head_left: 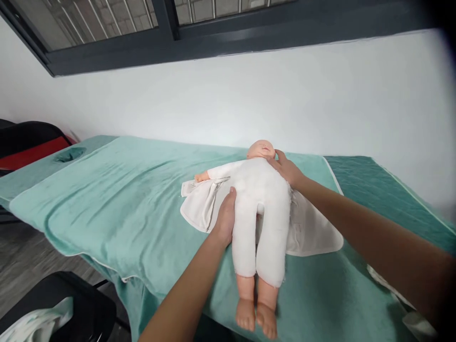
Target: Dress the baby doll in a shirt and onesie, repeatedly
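A baby doll with a white cloth body and bare plastic head, hand and feet is face up, its feet towards me. Beneath it a white baby garment is spread open on both sides. My left hand grips the doll's side at the hip, thumb up, the other fingers hidden under the body. At the neck and shoulder, my right hand holds the doll, its fingertips beside the head. The doll's arm on the right is hidden behind my right hand and forearm.
A green sheet covers the padded table, which has a face hole at the left end. Behind it stand a white wall and a dark window frame. A black chair with cloth on it is at lower left.
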The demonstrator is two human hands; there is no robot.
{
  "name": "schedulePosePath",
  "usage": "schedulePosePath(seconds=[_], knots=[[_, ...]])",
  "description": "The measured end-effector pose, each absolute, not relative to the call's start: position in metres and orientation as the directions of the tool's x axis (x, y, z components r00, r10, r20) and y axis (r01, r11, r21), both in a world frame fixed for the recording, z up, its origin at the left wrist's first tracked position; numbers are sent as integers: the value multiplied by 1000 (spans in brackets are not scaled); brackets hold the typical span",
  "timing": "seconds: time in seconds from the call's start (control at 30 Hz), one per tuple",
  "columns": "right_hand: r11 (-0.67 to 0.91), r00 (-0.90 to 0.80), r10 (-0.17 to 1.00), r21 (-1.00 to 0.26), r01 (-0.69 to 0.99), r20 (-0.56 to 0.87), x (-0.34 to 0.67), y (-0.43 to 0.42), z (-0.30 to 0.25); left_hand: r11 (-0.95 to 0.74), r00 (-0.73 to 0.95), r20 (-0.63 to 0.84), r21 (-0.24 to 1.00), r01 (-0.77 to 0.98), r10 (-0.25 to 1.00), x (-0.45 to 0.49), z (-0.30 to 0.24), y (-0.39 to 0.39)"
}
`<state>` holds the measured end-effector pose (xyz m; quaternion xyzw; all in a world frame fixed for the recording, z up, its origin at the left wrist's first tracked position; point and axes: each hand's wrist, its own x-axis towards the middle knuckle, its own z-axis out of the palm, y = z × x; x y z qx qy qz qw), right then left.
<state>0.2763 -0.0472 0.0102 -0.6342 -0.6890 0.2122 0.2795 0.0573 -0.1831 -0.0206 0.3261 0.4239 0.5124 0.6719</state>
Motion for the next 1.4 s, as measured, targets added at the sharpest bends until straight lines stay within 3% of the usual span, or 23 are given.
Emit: schedulePosePath(seconds=[0.07, 0.17, 0.27, 0.37, 0.5, 0.63, 0.77, 0.93, 1.07, 1.2, 1.3, 1.4], knots=[[73, -12, 994, -592, 802, 107, 281, -50, 12, 65, -81, -81, 981, -182, 993, 51, -23, -168], [46, 70, 979, -535, 844, 194, 287, -60, 16, -108, -252, 161, 971, 213, 954, 42, -26, -146], [98, 110, 917, -483, 870, 385, 280, -75, 22, -174, -202, 319, 836, 520, 926, 34, -29, -134], [170, 23, 854, -320, 932, 520, 255, -90, 33, -199, -83, 387, 634, 748, 918, 25, -30, -129], [256, -173, 854, -106, 961, 491, 207, -100, 50, -207, 8, 446, 399, 893, 895, 9, -31, -127], [399, -372, 865, -11, 917, 337, 161, -95, 54, -86, -78, 497, 300, 950, 864, -8, -32, -124], [463, -462, 871, 34, 886, 168, 121, -77, 46, 63, -218, 435, 344, 937, 874, -14, -33, -122], [515, -514, 857, 50, 856, -20, 88, -44, 31, 83, -235, 388, 372, 925, 891, -13, -36, -120], [531, -530, 847, 1, 848, -23, 93, -35, 28, 38, -217, 403, 407, 913, 889, -18, -39, -113], [498, -490, 867, -98, 862, 93, 115, -44, 35, -91, -134, 464, 431, 898, 876, -28, -42, -100], [535, -506, 844, -211, 818, 178, 127, -56, 41, -148, -209, 482, 602, 785, 851, -35, -44, -93], [622, -594, 783, -244, 744, 185, 130, -66, 45, -200, -333, 476, 767, 610, 814, -39, -44, -94]])
